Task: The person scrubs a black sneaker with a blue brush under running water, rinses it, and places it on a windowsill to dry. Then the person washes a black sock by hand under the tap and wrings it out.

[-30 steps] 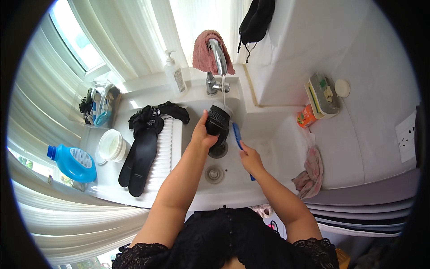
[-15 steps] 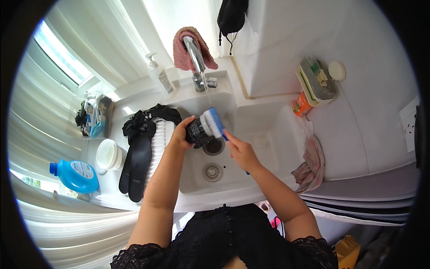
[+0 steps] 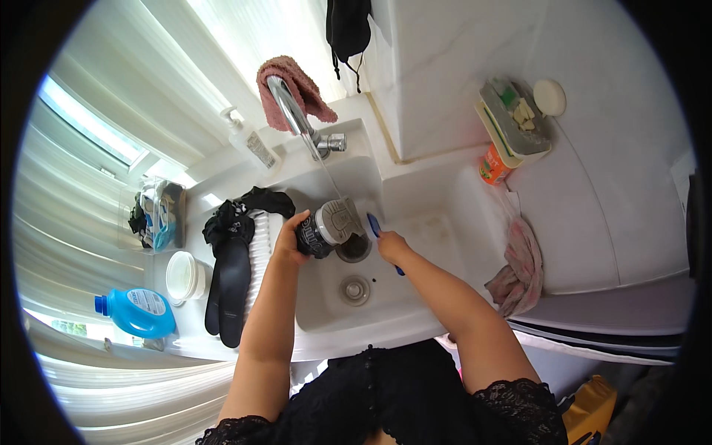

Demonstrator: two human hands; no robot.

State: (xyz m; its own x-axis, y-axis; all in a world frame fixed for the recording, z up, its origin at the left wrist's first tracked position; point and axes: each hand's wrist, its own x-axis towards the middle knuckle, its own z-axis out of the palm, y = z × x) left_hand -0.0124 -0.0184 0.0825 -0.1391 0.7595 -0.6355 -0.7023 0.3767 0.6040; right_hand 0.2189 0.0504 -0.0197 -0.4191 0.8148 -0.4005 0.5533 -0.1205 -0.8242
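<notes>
below the running faucet (image 3: 291,106), the left hand (image 3: 290,240) grasps a black shoe (image 3: 314,235); right of the faucet's stream, the right hand's (image 3: 392,247) fingers clench a blue brush (image 3: 374,223). a pink cloth (image 3: 317,106) drapes the faucet; a pump bottle (image 3: 254,144), black insoles (image 3: 231,293) and a blue jug (image 3: 139,314) sit to its left.

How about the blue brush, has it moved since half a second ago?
Yes. Judged against the silver drain, the head of the blue brush has shifted right and closer to that drain, away from the shoe.
</notes>
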